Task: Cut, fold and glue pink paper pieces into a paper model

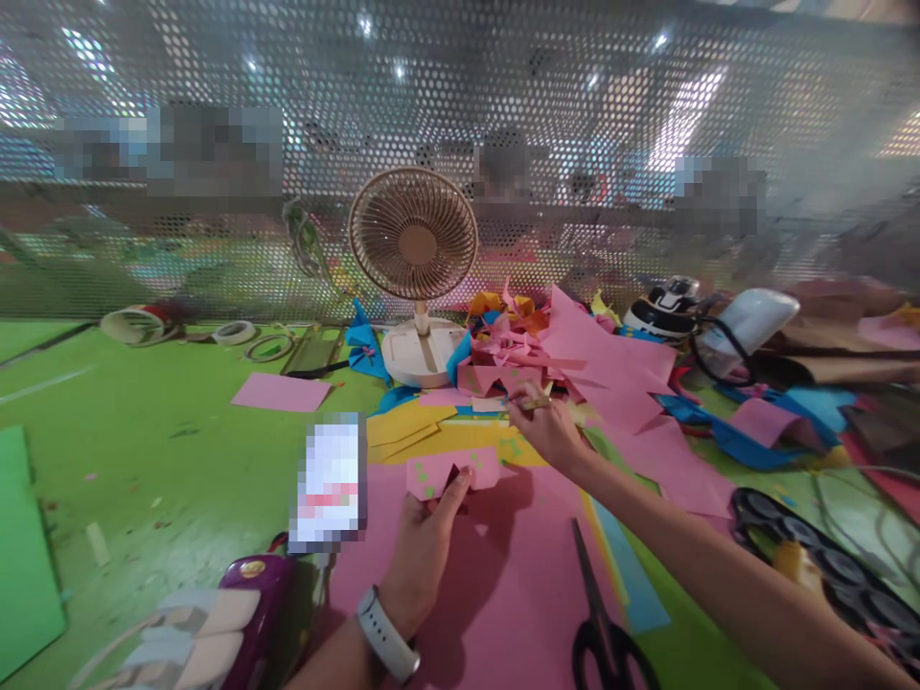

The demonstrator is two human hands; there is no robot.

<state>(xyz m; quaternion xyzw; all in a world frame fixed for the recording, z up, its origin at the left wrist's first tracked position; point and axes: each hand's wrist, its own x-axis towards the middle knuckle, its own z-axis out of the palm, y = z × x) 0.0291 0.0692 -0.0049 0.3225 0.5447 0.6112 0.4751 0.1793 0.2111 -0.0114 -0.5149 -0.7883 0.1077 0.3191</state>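
My left hand, with a pale watch strap at the wrist, grips a small pink paper piece with green marks on it, thumb on top. My right hand is held farther out, by the near edge of a heap of pink paper scraps. Its fingers are curled together; what they hold, if anything, is too small to name. Below both hands lies a large pink paper sheet. Black-handled scissors rest on it, blades pointing away. Yellow paper lies just beyond the left hand.
A fan stands before a perforated screen. To the left are a lit phone, a purple power strip, a pink paper rectangle and a tape roll. A black tray sits at the right.
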